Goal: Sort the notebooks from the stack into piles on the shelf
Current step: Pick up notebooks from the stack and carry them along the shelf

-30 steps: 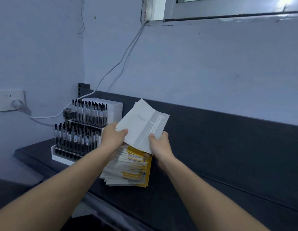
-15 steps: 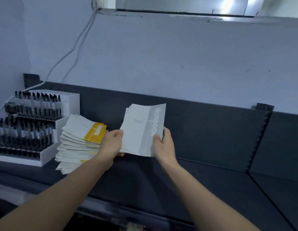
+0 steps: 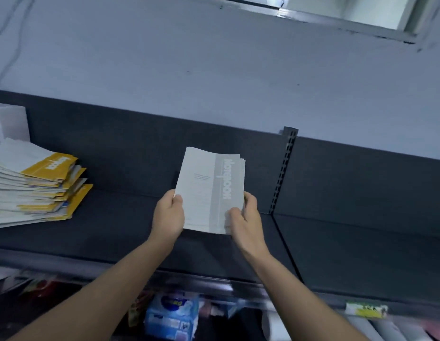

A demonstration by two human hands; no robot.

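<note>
Nearest, under the shelf's front edge, a blue packet [image 3: 171,313] is sitting blurred among other goods. Above it, both forearms are reaching forward. The left hand [image 3: 168,217] is gripping the lower left edge of a thin bundle of grey notebooks [image 3: 209,188], thumb on top and fingers curled beneath. The right hand [image 3: 246,217] is pinching the lower right corner. The bundle is hanging over the middle of the dark shelf [image 3: 115,230], well apart from the stack [image 3: 34,188] of yellow and white notebooks lying at the far left. Behind, a slotted post [image 3: 284,168] is standing against the pale wall [image 3: 214,70].
</note>
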